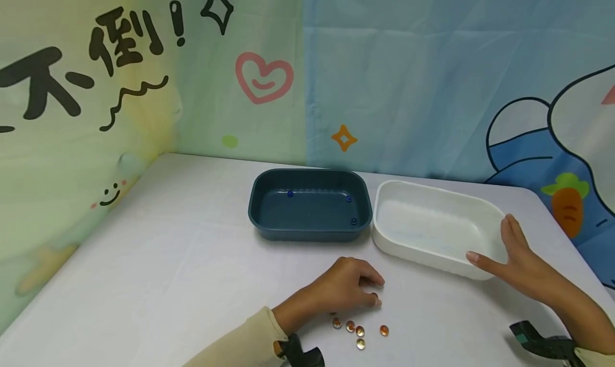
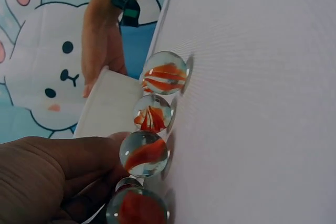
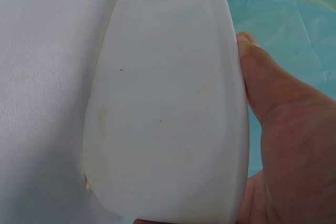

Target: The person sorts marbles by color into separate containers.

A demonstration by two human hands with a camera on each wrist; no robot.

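Observation:
My left hand is low over the table, thumb and fingers bent beside several clear glass marbles with orange swirls. In the left wrist view its fingertips lie behind the marbles, so whether it pinches one is hidden. My right hand holds the right end of a white tray, thumb on the near rim and fingers at the end. The right wrist view shows that tray's outer wall, with the thumb against its rim.
Left of the white tray stands a dark blue tray with 3 small dark blue marbles inside. Both trays stand on a white-covered table. Behind and to the left hangs a printed cloth backdrop.

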